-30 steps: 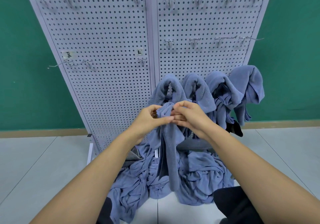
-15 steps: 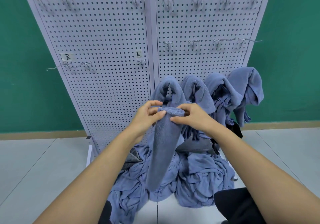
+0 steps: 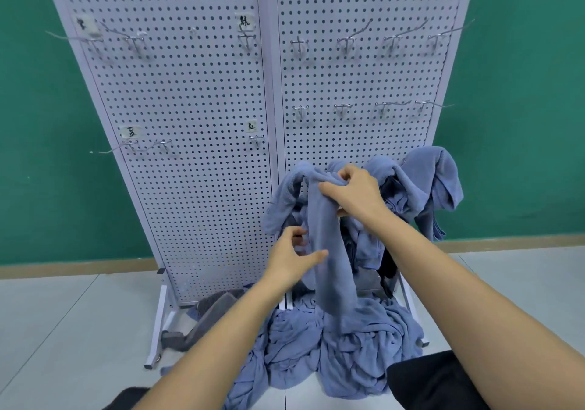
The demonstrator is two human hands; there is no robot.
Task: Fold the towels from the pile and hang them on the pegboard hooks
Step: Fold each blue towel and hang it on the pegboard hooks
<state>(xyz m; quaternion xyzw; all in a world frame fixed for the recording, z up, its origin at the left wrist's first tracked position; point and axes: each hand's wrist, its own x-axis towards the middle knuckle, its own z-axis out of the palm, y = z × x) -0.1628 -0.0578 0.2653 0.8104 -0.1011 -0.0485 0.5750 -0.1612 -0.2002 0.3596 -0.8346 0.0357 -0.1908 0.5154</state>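
Observation:
A folded blue towel (image 3: 329, 251) hangs in a long strip in front of the white pegboard (image 3: 196, 156). My right hand (image 3: 354, 194) grips its top fold, up against the blue towels (image 3: 424, 175) that hang on the lowest row of hooks at the right. Lower down, my left hand (image 3: 292, 259) touches the strip's left edge, thumb in front and fingers curled behind it. On the floor under the strip lies the pile of blue towels (image 3: 348, 352).
Bare metal hooks (image 3: 345, 108) stick out of the pegboard in rows, with small paper labels (image 3: 129, 131) on the left panel. A grey towel (image 3: 209, 317) lies by the board's white foot. Green wall behind, pale tiled floor all round.
My right hand has lifted the towel's top fold up toward the hung towels. My left hand has left the top and slid down the strip. The camera has tilted up.

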